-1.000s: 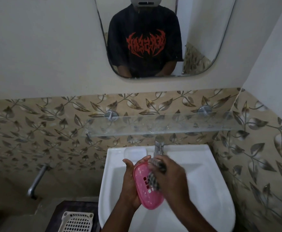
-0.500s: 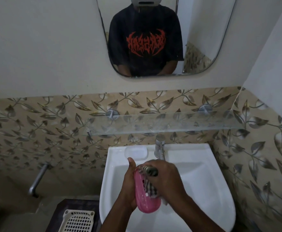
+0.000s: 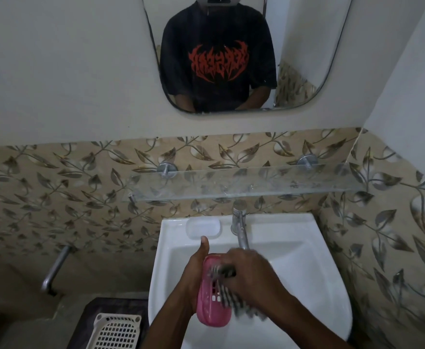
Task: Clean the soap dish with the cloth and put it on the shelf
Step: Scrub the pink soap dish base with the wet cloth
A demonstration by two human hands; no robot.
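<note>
My left hand (image 3: 193, 275) holds a pink slotted soap dish (image 3: 210, 306) upright over the white basin, thumb raised along its far edge. My right hand (image 3: 249, 275) presses a black-and-white checked cloth (image 3: 227, 294) against the dish's inner face; the cloth is blurred and partly hidden under my fingers. The glass shelf (image 3: 244, 183) runs along the tiled wall above the tap, with nothing on it.
The white basin (image 3: 314, 285) fills the lower middle, with a chrome tap (image 3: 240, 226) at its back and a moulded soap recess (image 3: 203, 227) to the tap's left. A cream plastic basket (image 3: 117, 329) lies on the floor at lower left. A mirror (image 3: 244, 51) hangs above.
The soap dish has turned more upright in my left hand, whose thumb now points up. My right hand with the cloth has slid up along the dish.
</note>
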